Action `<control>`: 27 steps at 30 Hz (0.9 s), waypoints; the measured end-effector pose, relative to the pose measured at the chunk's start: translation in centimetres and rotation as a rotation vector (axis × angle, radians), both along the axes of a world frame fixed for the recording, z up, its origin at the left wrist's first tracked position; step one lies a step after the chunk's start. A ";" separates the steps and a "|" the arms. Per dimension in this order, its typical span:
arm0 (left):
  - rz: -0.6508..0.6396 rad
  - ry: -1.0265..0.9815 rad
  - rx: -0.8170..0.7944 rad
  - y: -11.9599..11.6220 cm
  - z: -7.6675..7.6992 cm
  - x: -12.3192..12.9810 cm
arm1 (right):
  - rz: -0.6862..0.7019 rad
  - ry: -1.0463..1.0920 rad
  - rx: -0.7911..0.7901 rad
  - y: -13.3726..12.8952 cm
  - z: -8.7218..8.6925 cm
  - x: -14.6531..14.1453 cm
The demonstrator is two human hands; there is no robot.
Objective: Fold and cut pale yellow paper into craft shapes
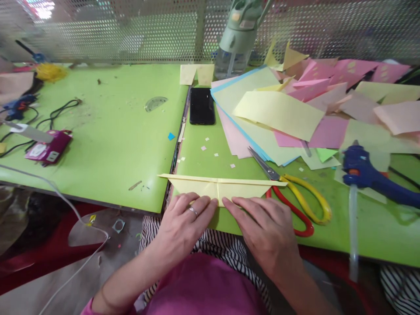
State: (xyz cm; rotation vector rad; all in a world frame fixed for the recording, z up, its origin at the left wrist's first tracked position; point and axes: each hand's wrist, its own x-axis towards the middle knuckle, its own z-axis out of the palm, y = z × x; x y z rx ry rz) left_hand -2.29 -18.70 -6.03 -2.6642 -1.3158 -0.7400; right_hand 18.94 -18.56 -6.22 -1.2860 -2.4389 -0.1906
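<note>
A folded pale-yellow paper [243, 189] lies along the front edge of the green table, with a narrow folded strip on its far side and a crease down its middle. My left hand [185, 218], with a ring on one finger, has its fingertips on the paper's near edge, left of the crease. My right hand [265, 227] holds the same edge to the right of it. Both thumbs are mostly hidden. Scissors [274, 175] with one red and one yellow handle lie partly beneath the paper's right end, blades pointing away.
Behind the paper are a black phone [202, 106], a folded cream paper piece [197, 74] and a water bottle [234, 48]. Coloured sheets [278, 111] pile up at right, near a blue glue gun [367, 170]. A purple box [49, 146] with cables sits left, across a table gap.
</note>
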 end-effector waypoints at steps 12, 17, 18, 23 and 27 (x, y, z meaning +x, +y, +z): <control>0.067 0.140 -0.010 -2.3 0.4 1.1 | -0.016 0.123 0.034 -0.6 0.5 -1.1; 0.113 0.141 -0.020 -3.0 -0.6 1.5 | -0.008 0.155 0.031 -0.8 0.2 -1.3; 0.114 0.142 -0.019 -2.9 -0.8 1.6 | -0.003 0.155 0.029 -0.7 0.2 -1.2; 0.130 0.129 0.015 -2.7 -0.9 1.8 | 0.017 0.166 0.021 -0.5 -0.2 -1.0; 0.144 0.124 0.030 -2.6 -1.1 2.1 | 0.036 0.160 0.027 -0.6 -0.3 -1.0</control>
